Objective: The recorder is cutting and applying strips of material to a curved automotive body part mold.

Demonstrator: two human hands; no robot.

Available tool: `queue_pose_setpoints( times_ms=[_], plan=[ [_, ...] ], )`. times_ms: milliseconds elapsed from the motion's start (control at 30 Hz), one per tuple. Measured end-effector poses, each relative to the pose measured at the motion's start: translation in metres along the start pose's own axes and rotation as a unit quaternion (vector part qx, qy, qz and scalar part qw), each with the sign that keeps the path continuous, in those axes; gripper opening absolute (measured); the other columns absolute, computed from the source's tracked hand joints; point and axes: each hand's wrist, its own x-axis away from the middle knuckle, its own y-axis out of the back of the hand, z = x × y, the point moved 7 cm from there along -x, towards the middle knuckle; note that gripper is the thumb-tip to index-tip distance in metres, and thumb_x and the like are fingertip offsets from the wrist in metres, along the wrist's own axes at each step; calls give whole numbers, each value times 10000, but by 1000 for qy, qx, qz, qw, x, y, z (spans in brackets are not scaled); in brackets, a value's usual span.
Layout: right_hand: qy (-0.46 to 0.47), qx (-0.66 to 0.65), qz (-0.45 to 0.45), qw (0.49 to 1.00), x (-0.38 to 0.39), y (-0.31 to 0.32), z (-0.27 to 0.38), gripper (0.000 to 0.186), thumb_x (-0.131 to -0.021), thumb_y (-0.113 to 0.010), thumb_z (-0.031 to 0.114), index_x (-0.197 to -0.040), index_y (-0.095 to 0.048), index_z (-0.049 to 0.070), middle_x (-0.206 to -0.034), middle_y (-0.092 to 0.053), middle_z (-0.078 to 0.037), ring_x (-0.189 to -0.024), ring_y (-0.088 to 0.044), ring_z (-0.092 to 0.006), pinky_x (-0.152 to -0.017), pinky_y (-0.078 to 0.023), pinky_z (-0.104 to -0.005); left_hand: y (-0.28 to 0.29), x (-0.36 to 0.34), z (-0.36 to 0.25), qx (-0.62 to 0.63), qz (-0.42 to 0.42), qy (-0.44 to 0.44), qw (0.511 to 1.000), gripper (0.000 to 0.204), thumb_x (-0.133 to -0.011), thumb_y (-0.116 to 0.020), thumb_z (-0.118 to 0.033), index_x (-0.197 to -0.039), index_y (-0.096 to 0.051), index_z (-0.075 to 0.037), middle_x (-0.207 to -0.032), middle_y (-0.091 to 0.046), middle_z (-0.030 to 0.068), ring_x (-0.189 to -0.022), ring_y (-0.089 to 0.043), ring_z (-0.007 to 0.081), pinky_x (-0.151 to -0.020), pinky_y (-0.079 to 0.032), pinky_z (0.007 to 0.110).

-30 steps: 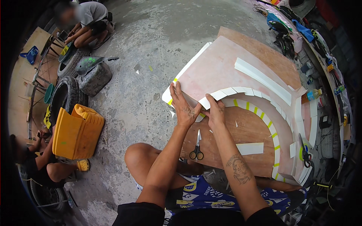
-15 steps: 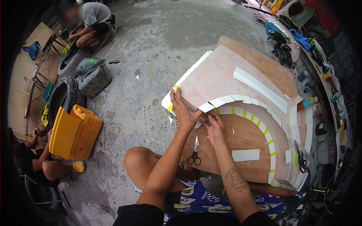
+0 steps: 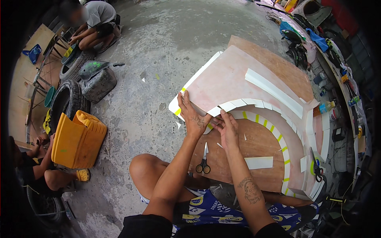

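My left hand (image 3: 193, 119) grips the lower-left corner of a pale pink panel (image 3: 222, 79), which has a white, yellow-marked border and a curved cut-out edged with segmented white tabs (image 3: 242, 102). Turned partly palm-up, my right hand (image 3: 227, 130) has its fingers curled at the tabs beside my left thumb, pinching that edge. Underneath, a brown board (image 3: 258, 139) carries a second curved white band (image 3: 286, 166) with yellow marks. Black-handled scissors (image 3: 204, 162) lie below my hands, near a white strip (image 3: 260, 162). Another pair of scissors (image 3: 317, 168) rests at the right.
A person in grey (image 3: 97, 23) crouches at back left; another person's arms (image 3: 43, 168) show at left. Tires (image 3: 69, 97), a grey container (image 3: 99, 81) and a yellow bin (image 3: 77, 144) stand left. A long cluttered bench (image 3: 343, 79) lines the right, with bottles (image 3: 326, 106).
My right hand has turned palm-up and slipped lower along the tabbed edge, then raised its fingertips back to it. The panel has shifted slightly; my left hand keeps its grip.
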Motion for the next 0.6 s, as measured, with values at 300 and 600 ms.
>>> queue_pose_setpoints(
  times_ms=[300, 600],
  plan=[
    [-16, 24, -24, 999, -4, 7, 6, 209, -897, -677, 246, -933, -591, 59, -863, -621, -39, -735, -584, -120, -651, -573, -319, -1, 1, 6, 19, 11, -13, 1000, 1178, -612, -840, -442, -1505, -161, -83, -1527, -111, 264, -1392, -221, 468, -1035, -300, 586],
    [-27, 59, -31, 997, -5, 7, 11, 216, -884, -691, 235, -946, -594, 52, -801, -615, -34, -685, -593, -107, -573, -583, -301, 4, 1, 1, 55, 22, -41, 997, 1122, -632, -829, -296, -1506, -163, -71, -1521, -105, 261, -1405, -195, 469, -1108, -301, 518]
  ],
)
